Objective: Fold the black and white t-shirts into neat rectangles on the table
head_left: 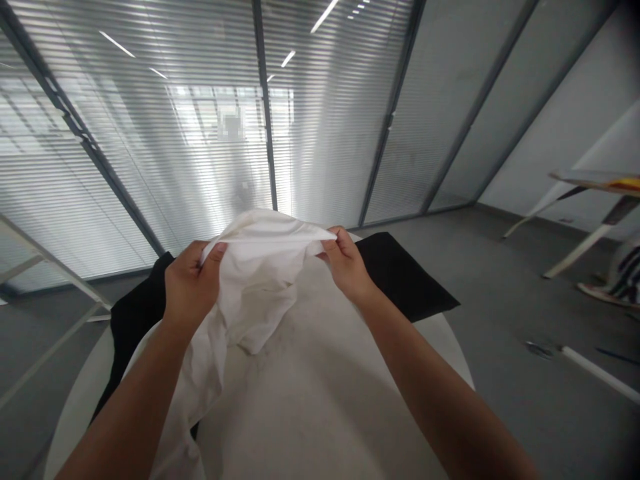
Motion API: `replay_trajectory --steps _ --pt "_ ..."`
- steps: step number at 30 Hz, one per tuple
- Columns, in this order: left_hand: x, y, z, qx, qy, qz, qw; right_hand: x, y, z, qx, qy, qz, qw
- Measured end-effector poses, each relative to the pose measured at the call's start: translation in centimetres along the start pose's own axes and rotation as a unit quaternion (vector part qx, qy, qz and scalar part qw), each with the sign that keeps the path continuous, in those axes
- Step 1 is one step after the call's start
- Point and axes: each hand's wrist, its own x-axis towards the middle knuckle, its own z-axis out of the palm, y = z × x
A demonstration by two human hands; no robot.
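Note:
A white cloth hangs between my two hands above a round white table. My left hand is closed on the cloth's left edge, thumb on top. Pinching the right edge with thumb and fingers is my right hand. The cloth's lower part drapes down onto the table and along my left forearm. A black cloth lies flat on the table behind the white one, showing at both sides.
A glass wall with closed blinds stands right behind the table. A white frame stands at the left. At the right are a slanted table, a striped thing and a white rod on the grey floor.

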Motion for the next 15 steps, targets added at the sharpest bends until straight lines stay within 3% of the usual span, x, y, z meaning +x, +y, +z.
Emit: replay_trajectory --steps 6,9,12,15 --pt "0.1 0.3 -0.4 -0.024 0.016 -0.006 1.0 -0.9 2.4 0.9 -0.078 -0.028 0.024 0.996" --pt "0.1 0.3 -0.5 -0.032 0.013 -0.012 0.999 -1.7 4.6 1.5 -0.101 -0.089 0.034 0.99" --pt "0.2 0.2 -0.5 -0.031 0.006 -0.018 0.999 -2.5 5.9 1.9 -0.146 -0.141 0.011 0.979" --pt "0.3 -0.1 -0.4 -0.017 -0.029 -0.014 0.999 -2.9 5.4 2.4 -0.183 -0.158 -0.022 0.97"
